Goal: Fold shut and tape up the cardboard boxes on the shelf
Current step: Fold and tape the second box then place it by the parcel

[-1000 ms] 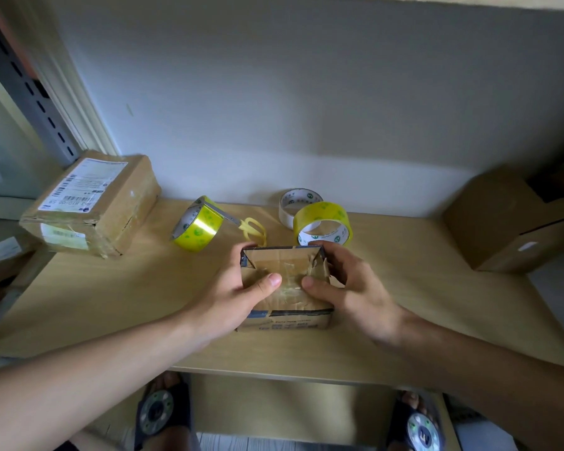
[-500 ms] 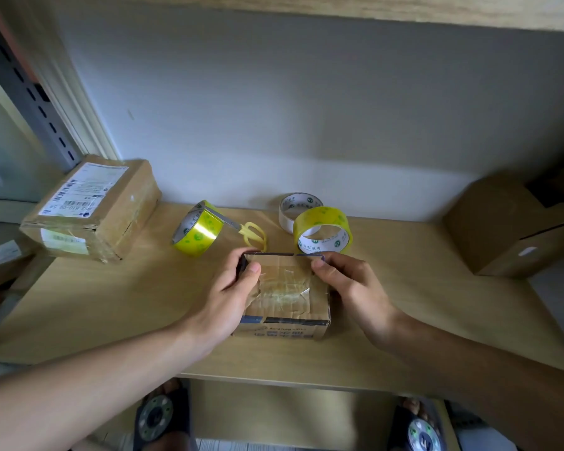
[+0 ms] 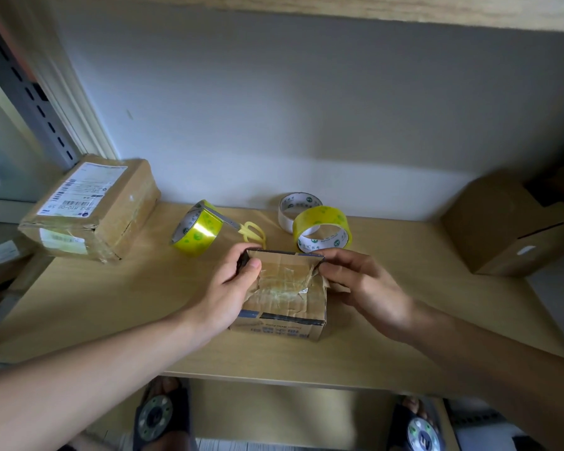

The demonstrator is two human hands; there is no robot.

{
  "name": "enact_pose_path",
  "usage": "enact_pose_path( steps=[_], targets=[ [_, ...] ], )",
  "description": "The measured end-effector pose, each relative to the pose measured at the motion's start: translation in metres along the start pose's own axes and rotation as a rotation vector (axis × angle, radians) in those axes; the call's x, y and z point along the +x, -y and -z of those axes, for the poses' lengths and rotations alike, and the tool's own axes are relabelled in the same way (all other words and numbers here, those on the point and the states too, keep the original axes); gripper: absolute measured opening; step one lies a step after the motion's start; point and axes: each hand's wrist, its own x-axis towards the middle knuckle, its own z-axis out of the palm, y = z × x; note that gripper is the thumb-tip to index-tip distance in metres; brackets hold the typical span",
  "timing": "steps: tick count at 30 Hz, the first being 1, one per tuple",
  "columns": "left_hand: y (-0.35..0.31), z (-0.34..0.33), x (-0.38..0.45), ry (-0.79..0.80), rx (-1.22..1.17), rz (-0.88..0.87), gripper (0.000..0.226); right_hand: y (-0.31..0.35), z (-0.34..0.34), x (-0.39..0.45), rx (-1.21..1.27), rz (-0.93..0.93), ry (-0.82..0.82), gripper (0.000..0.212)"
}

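A small cardboard box (image 3: 284,304) with blue print and old clear tape on its top stands near the front of the wooden shelf (image 3: 111,314). My left hand (image 3: 228,288) grips its left side, thumb lying on the top flap. My right hand (image 3: 365,288) pinches the torn flap edge at the box's right back corner. Behind the box lie a yellow tape roll (image 3: 323,231), a white roll (image 3: 298,209), a tilted yellow roll (image 3: 197,229) and yellow-handled scissors (image 3: 249,231).
A taped parcel with a shipping label (image 3: 92,209) sits at the back left. A plain brown box (image 3: 508,229) stands at the right end of the shelf. Another shelf board runs overhead. My feet in sandals show below the shelf's front edge.
The thumbs have left the middle of the top flap. Both hands moved to the box's back corners, and the flap now lies flatter.
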Motion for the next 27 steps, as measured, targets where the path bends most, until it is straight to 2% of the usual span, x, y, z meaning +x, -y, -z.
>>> enact_pose_path(
  steps=[4,8,15,17,20,25,27],
  targets=[
    [-0.004,0.004,0.009,0.041,0.078,-0.071,0.025,0.011,0.001,0.002,-0.021,-0.043,0.004,0.021],
    [-0.003,0.007,0.01,0.079,0.114,-0.105,0.024,0.011,0.003,0.0,-0.147,-0.022,0.037,0.042],
    [-0.005,0.009,0.012,0.078,0.153,-0.125,0.024,0.009,0.013,0.001,-0.035,-0.049,0.116,0.042],
    [-0.005,0.008,0.011,0.072,0.13,-0.119,0.024,0.006,0.015,0.0,-0.029,-0.037,0.123,0.033],
    [-0.006,0.007,0.01,0.065,0.114,-0.105,0.023,-0.001,0.014,-0.002,-0.005,-0.012,0.077,0.027],
    [-0.007,0.006,0.01,0.062,0.1,-0.107,0.022,-0.001,0.006,-0.001,0.09,-0.041,-0.035,0.033],
    [-0.008,0.006,0.009,0.072,0.089,-0.103,0.023,0.001,0.009,-0.001,0.107,-0.035,-0.004,0.035]
  ],
)
